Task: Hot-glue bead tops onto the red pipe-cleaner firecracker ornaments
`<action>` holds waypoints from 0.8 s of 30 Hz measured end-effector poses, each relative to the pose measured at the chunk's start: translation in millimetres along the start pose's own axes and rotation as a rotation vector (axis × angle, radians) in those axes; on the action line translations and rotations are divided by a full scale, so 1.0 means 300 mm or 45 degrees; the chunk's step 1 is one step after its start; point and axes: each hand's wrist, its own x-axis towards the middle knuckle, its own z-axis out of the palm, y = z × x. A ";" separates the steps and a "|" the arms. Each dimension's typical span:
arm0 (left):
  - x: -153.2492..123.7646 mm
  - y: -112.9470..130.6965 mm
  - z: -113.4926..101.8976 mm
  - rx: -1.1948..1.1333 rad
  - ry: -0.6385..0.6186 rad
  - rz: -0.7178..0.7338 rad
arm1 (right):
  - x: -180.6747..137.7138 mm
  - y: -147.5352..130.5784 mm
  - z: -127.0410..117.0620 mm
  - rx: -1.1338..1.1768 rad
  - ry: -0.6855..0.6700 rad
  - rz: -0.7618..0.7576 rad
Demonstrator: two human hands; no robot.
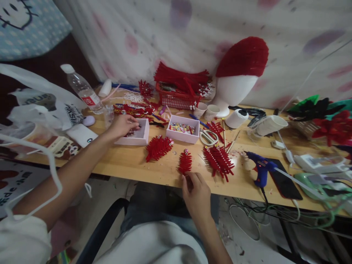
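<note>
My right hand (195, 190) pinches the lower end of a small red chenille feather (185, 162) near the table's front edge. A round gem sits at the feather's top. My left hand (125, 126) dips into a pale pink box (142, 132), its fingers drawn together; whatever is between the fingertips is too small to make out. To the right of that box, a second pink box (183, 136) holds many small gems. A pile of red feathers (158, 148) lies between my hands. Further right are red feathers trimmed with pearl strings (218, 161).
Right of my right hand lie a blue glue gun (261, 168) and a dark phone (286, 179). Scissors (209, 137), a thread spool (237, 118) and paper cups (211, 112) stand behind. A red basket (178, 101), a foam head (233, 88) and a bottle (85, 91) line the back.
</note>
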 end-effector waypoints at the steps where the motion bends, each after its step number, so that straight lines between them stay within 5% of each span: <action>1: 0.009 -0.008 -0.004 0.147 -0.003 0.076 | 0.000 -0.001 -0.003 0.001 -0.007 -0.003; 5: 0.019 -0.018 -0.019 0.534 -0.061 0.331 | 0.012 -0.023 -0.029 -0.045 -0.020 -0.026; 13: -0.011 0.022 -0.021 0.855 -0.083 0.501 | 0.198 -0.166 -0.053 0.064 -0.022 -0.284; 20: -0.003 0.028 -0.019 0.959 -0.140 0.714 | 0.364 -0.345 0.072 -0.232 -0.321 -0.386; 24: -0.018 0.030 -0.017 0.835 -0.162 0.591 | 0.417 -0.407 0.157 -0.259 -0.451 -0.429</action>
